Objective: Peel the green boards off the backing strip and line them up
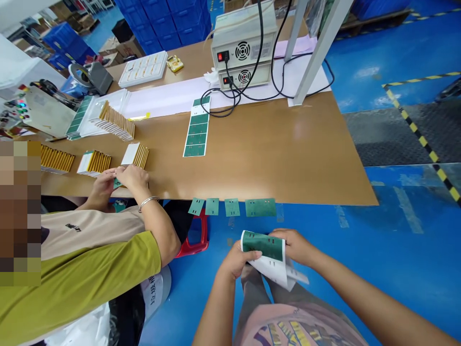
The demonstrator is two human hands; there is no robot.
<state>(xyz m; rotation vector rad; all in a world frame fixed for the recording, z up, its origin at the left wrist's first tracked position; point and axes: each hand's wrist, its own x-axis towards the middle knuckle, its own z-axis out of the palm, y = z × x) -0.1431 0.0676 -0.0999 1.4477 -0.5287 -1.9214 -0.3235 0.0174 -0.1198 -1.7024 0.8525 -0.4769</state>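
Green sheet [262,245] between both hands

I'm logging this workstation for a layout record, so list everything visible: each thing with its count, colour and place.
green labels: four, green, stuck along the table's near edge
label strip: one, green on white, lying mid-table
table: one, brown, across the middle
power units: two, beige, stacked at the far side
cables: several, black, from the units
yellow cell stacks: several, yellow, left side of the table
tray: one, white, far left
crates: many, blue, behind the table
stool: one, red, under the table
co-worker's hands: two, at the stacks
label sheet: one, green and white, in both hands
left hand: gripping the sheet
right hand: gripping the sheet
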